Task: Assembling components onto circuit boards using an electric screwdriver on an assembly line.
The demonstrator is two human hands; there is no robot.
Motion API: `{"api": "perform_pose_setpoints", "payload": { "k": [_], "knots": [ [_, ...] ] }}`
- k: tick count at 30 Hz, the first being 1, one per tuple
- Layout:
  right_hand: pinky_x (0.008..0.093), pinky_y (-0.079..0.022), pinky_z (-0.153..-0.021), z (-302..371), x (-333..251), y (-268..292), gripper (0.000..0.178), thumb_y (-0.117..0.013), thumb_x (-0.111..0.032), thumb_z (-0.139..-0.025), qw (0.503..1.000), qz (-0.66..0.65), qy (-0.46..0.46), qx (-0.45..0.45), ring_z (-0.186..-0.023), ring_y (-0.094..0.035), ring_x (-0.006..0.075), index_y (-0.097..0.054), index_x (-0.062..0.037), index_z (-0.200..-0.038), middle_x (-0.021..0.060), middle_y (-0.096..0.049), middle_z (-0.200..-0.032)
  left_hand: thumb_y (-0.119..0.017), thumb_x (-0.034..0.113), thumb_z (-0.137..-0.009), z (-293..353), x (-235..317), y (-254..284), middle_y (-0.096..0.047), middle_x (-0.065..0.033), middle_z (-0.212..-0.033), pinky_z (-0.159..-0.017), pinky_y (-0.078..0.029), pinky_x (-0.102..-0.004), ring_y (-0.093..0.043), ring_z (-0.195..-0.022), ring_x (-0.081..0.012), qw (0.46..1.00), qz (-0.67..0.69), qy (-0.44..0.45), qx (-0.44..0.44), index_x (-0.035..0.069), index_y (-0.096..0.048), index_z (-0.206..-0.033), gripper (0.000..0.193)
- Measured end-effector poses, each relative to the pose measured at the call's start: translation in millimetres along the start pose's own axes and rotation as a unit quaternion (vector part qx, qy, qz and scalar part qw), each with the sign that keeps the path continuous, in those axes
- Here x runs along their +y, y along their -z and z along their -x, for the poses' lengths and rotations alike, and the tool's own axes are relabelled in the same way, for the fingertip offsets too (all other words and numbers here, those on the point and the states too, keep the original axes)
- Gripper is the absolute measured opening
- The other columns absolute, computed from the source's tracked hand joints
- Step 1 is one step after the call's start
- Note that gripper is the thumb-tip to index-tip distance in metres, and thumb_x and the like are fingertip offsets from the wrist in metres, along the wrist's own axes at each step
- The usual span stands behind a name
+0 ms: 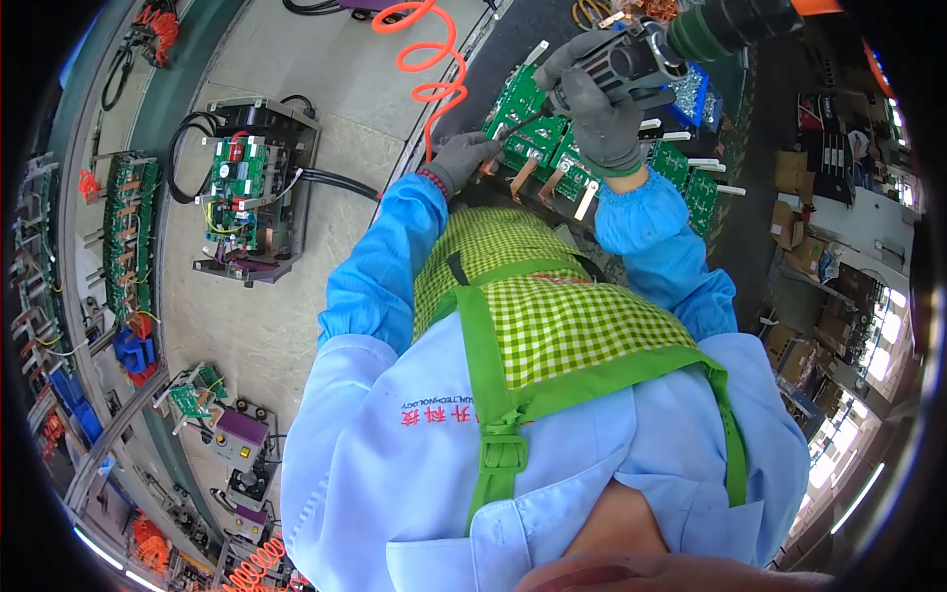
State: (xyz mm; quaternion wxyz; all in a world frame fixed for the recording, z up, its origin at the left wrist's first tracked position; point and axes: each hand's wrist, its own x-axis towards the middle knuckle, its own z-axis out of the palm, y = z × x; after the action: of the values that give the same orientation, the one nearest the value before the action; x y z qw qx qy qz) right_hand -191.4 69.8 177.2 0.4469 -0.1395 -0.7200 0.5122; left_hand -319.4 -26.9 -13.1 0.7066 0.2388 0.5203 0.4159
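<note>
My right hand (607, 126), in a grey glove, is wrapped round a power screwdriver (621, 74) with a dark body. The tool's thin bit slants down to the left, towards the fingertips of my left hand (462, 160). That hand, gloved too, is closed at the left edge of a green circuit board (518, 99); what its fingers hold, if anything, is too small to tell. Copper strips (523, 178) and pale metal bars stick out from the row of boards. Another green board (698, 197) lies to the right of my right wrist.
A blue bin (691, 94) of small metal parts stands beyond the boards. An orange coiled hose (434, 59) hangs by my left hand. On the bench to the left sits an open-framed electronic unit (252, 187) with black cables. Cartons (794, 207) stand at the right.
</note>
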Motion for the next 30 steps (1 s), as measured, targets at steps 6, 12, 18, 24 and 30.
{"api": "perform_pose_setpoints", "payload": {
  "k": [6,12,18,24,30],
  "knots": [
    [0.0322,-0.049,-0.064,2.0,-9.0,-10.9,0.018,-0.051,-0.007,-0.086,0.998,-0.040,-0.019,0.036,-0.073,-0.059,0.0178,-0.052,-0.0020,-0.103,0.0098,-0.060,-0.083,-0.056,0.026,-0.087,-1.5,3.2,-0.9,-0.061,-0.0025,-0.081,-0.058,-0.043,-0.0225,-0.053,-0.065,-0.0080,1.000,0.004,-0.006,-0.010,0.004,-0.059,-0.103,0.028],
    [0.0295,-0.048,-0.064,-0.9,-11.5,-16.7,0.016,-0.052,-0.007,-0.085,0.998,-0.021,-0.039,0.047,-0.072,-0.059,0.0161,-0.051,-0.0023,-0.101,0.0091,-0.060,-0.083,-0.057,0.025,-0.086,-4.0,1.9,2.7,-0.057,-0.0024,-0.064,-0.049,-0.038,-0.0226,-0.051,-0.054,-0.0087,0.999,-0.040,-0.024,0.008,0.003,-0.062,-0.084,0.022],
    [0.0239,-0.044,-0.065,1.5,-12.2,-8.7,0.027,-0.056,0.006,-0.079,0.987,-0.109,-0.107,0.059,-0.078,-0.056,0.0107,-0.052,-0.0068,-0.102,0.0019,-0.058,-0.089,-0.057,0.024,-0.085,-4.3,3.3,-2.0,-0.059,-0.0034,-0.067,-0.050,-0.041,-0.0234,-0.053,-0.057,-0.0096,0.999,-0.037,-0.036,0.005,0.003,-0.062,-0.086,0.022],
    [0.0217,-0.045,-0.065,4.9,-1.6,-9.8,0.019,-0.062,0.000,-0.077,0.986,-0.080,-0.114,0.096,-0.076,-0.056,0.0086,-0.055,-0.0024,-0.094,0.0003,-0.059,-0.084,-0.055,0.026,-0.086,4.1,9.2,-4.6,-0.059,-0.0024,-0.074,-0.058,-0.042,-0.0230,-0.053,-0.063,-0.0092,0.998,-0.061,-0.006,0.004,0.002,-0.062,-0.091,0.025],
    [0.0221,-0.045,-0.060,-2.9,-8.0,-9.9,0.022,-0.061,0.003,-0.076,0.955,-0.225,-0.164,0.104,-0.070,-0.055,0.0084,-0.054,-0.0028,-0.096,0.0013,-0.058,-0.081,-0.057,0.025,-0.086,0.1,7.9,1.9,-0.062,-0.0041,-0.080,-0.054,-0.044,-0.0231,-0.056,-0.063,-0.0094,0.999,-0.048,-0.005,0.003,0.001,-0.059,-0.098,0.027]
  ]
}}
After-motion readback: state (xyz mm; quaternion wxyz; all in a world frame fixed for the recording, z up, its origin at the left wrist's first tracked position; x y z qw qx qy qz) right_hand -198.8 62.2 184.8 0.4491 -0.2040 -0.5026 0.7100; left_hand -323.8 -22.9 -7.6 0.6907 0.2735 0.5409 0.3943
